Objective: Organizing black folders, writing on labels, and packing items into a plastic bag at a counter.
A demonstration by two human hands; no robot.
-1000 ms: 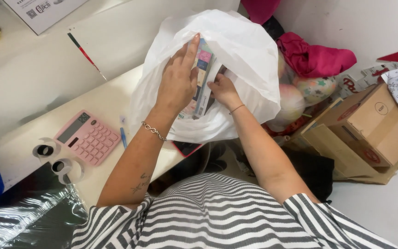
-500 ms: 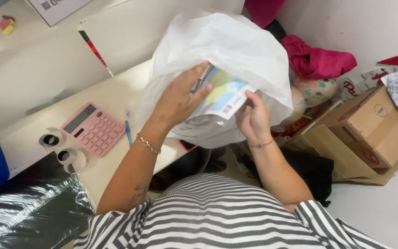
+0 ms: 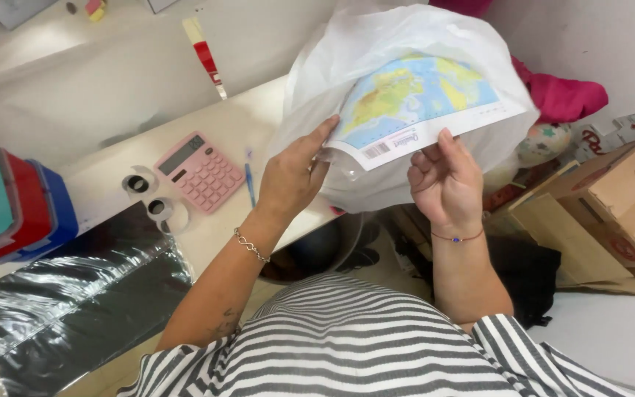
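A flat printed map sheet (image 3: 417, 103) in blue, green and yellow is held up in front of a large white plastic bag (image 3: 376, 44) that rests on the desk edge. My left hand (image 3: 295, 173) grips the sheet's lower left corner together with the bag's plastic. My right hand (image 3: 446, 176) pinches the sheet's bottom edge, palm facing me. Both wrists wear thin bracelets.
On the cream desk (image 3: 237, 125) lie a pink calculator (image 3: 198, 170), a blue pen (image 3: 249, 179) and two tape rolls (image 3: 148, 195). Black wrapped sheets (image 3: 75, 294) lie at lower left, coloured boxes (image 3: 9, 198) at left. Cardboard boxes (image 3: 611, 206) and pink cloth (image 3: 567, 95) sit on the right.
The map sheet has come out of the bag and been turned to face me. My right hand moved from inside the bag to the sheet's bottom edge.
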